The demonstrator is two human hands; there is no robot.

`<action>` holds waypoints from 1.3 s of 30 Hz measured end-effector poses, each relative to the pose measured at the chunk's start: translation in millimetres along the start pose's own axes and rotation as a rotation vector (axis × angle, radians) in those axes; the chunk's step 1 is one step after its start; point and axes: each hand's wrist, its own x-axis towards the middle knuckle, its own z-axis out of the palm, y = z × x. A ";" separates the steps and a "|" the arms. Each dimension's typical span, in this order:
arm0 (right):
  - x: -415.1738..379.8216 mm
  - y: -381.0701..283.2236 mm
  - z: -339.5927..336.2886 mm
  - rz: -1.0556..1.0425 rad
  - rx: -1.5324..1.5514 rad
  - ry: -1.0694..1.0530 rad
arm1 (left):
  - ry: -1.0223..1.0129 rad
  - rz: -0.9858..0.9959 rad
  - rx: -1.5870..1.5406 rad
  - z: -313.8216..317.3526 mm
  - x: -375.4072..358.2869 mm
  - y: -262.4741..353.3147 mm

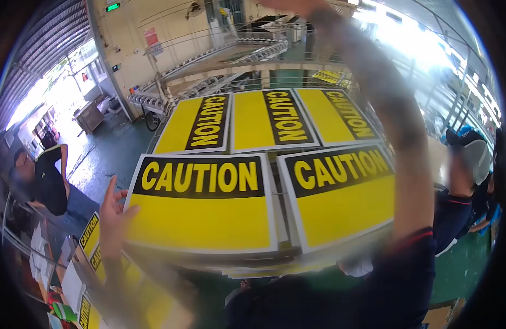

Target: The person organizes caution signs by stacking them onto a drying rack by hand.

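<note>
Yellow-and-black CAUTION signs lie flat in two rows in front of me. The front row holds a left sign (pixel 201 219) and a right sign (pixel 340 216). Behind them are three more, turned sideways, among them the back middle sign (pixel 253 126). My left hand (pixel 114 214) is at the left edge of the front left sign, fingers apart and thumb by the border; whether it touches cannot be made out. My right arm stretches up over the right side of the signs. Blurred and cut by the top edge, my right hand (pixel 291 4) hides its fingers.
More CAUTION signs (pixel 88 233) are stacked at lower left. A metal rack with rollers (pixel 253 52) stands beyond the signs. One person (pixel 47 178) is on the left, another (pixel 461 181) close on my right. A wooden crate (pixel 89 116) sits near the doorway.
</note>
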 end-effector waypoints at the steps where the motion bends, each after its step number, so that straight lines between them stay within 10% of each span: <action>1: -27.8 -22.4 10.8 -0.025 0.132 -0.129 | 0.002 0.020 -0.162 -10.4 4.7 -12.0; 6: -155.1 -141.0 79.9 -0.170 1.073 -0.802 | -0.033 0.206 -0.428 -59.4 36.1 2.0; 8: -162.1 -172.8 57.4 0.078 1.603 -1.128 | -0.081 0.289 -0.433 -62.0 70.0 28.2; 13: -164.7 -146.1 71.8 0.547 1.757 -0.811 | -0.236 0.196 -0.480 -52.4 223.9 6.1; 18: -186.2 -107.2 27.8 1.059 1.776 -0.490 | -0.403 -0.059 0.194 20.4 278.7 -40.2; 22: -215.9 -111.9 18.3 1.136 1.704 -0.357 | -0.294 0.317 0.674 66.4 305.4 -70.1; 29: -249.1 -136.8 66.0 1.091 1.774 -0.237 | -0.554 -0.051 -0.485 52.1 266.5 -25.1; 39: -207.2 -160.9 108.8 0.942 1.974 -0.252 | -0.176 0.093 -0.545 65.6 148.1 27.7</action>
